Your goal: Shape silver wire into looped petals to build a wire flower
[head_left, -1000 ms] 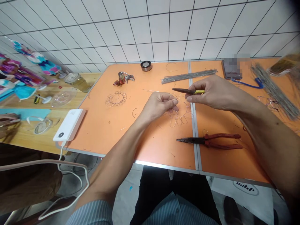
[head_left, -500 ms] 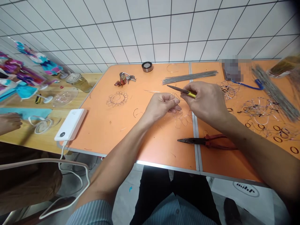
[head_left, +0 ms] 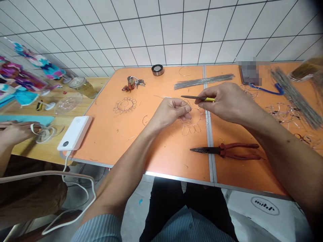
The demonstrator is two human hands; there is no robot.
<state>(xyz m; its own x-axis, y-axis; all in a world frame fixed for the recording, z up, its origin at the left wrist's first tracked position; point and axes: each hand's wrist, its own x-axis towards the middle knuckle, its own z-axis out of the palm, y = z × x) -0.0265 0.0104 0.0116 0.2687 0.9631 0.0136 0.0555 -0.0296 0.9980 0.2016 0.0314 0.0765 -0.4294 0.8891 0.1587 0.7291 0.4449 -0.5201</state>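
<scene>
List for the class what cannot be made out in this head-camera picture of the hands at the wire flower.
All in the head view:
The wire flower: part hidden behind the left hand.
The yellow-handled tool: rear end hidden by the right hand.
The dark object: blurred by pixelation.
The clear container: cut off by the right edge.
Another person's hand: arm cut off by the left edge.
</scene>
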